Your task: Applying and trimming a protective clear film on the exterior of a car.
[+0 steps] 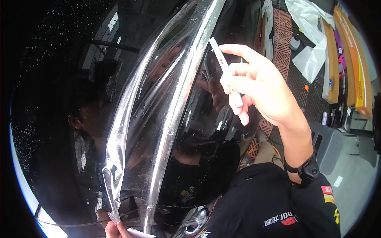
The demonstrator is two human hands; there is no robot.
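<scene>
Before me lies a glossy black car body panel (202, 125), with a bright metallic trim strip (175, 110) running along it. Clear plastic film (119, 136) hangs loose and wrinkled along the strip's left side. At the bottom, my left hand (115, 229) pinches the gathered end of the film; a flat white piece (140, 233) lies beside its fingers, and whether they hold it is unclear. My right hand (250, 80) holds a slim, light-coloured tool (225, 70), perhaps a cutter, between thumb and fingers. The tool's upper end is near the strip; contact is unclear.
Water drops dot the dark surface at upper left. On the right, long cardboard boxes (354, 65) stand near crumpled white sheeting (311, 38), a small bottle (294, 43) and patterned floor grating (282, 38). A grey plastic piece (327, 145) stands beyond my right forearm.
</scene>
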